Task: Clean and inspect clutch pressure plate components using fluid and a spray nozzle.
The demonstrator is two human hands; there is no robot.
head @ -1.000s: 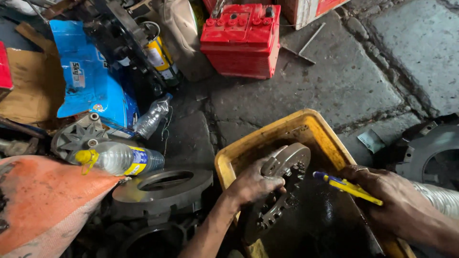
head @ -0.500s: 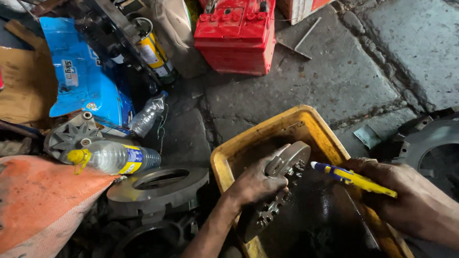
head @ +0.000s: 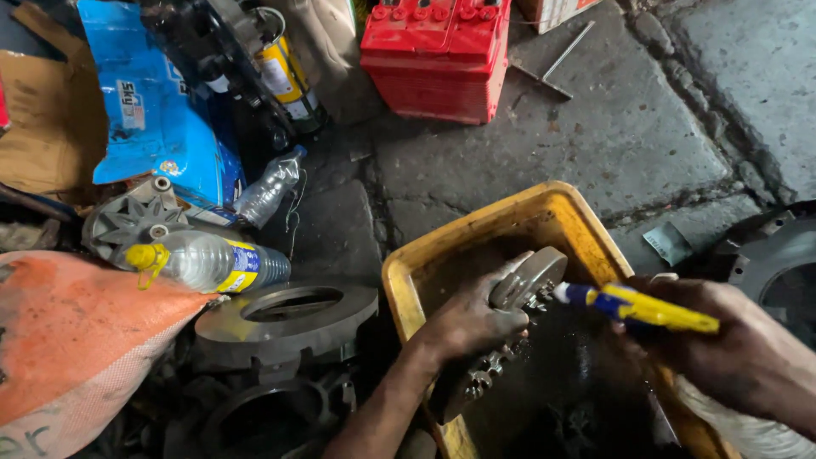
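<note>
My left hand grips a round, greasy metal clutch plate and holds it on edge inside a yellow plastic tub of dark liquid. My right hand is closed around a brush with a yellow and blue handle, whose tip points at the plate's upper edge. The lower part of the plate with its bolts sits in shadow. Both hands are black with grease.
A grey metal ring plate lies left of the tub, with a clear bottle with a yellow cap and an orange sack beyond. A red battery, a blue bag and another round metal part surround the stone floor.
The view has shifted closer to the tub. My right hand has brought the brush tip nearer to the plate's top edge, and my left hand has tilted the plate slightly.
</note>
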